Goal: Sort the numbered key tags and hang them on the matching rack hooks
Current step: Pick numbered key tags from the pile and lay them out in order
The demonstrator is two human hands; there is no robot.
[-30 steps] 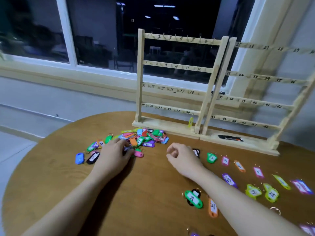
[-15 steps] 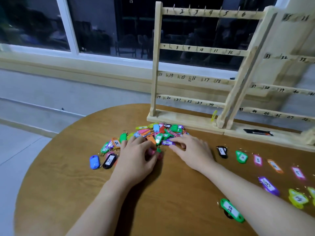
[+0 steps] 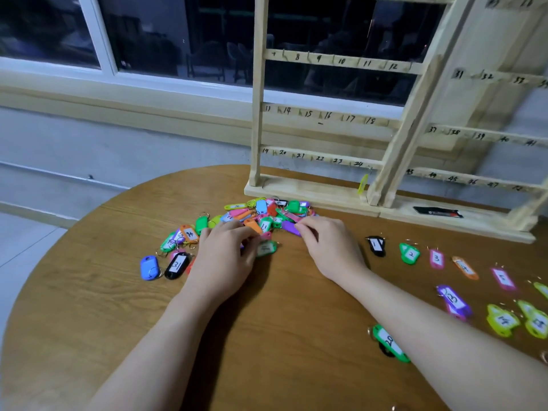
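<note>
A heap of coloured key tags (image 3: 261, 215) lies on the round wooden table (image 3: 89, 307) in front of the wooden rack (image 3: 397, 149) with numbered rails. My left hand (image 3: 225, 256) rests on the heap's near left side, fingers bent over the tags, thumb beside a green tag (image 3: 267, 249). My right hand (image 3: 332, 247) reaches in from the right, and its fingertips pinch a purple tag (image 3: 290, 227) at the heap's edge. A yellow tag (image 3: 363, 183) hangs near hook 24.
Sorted tags lie in rows at the right: black 1 (image 3: 376, 246), green 2 (image 3: 410, 253), pink 3 (image 3: 436, 258), orange 4 (image 3: 464, 267), purple 13 (image 3: 453, 301), green 20 (image 3: 390, 342). A blue tag (image 3: 149, 266) and black 31 (image 3: 177, 265) lie left. A black object (image 3: 437, 212) rests on the rack base.
My right hand has moved left from the sorted rows to the heap's right edge. The view has shifted closer and to the left. My left hand has stayed on the heap.
</note>
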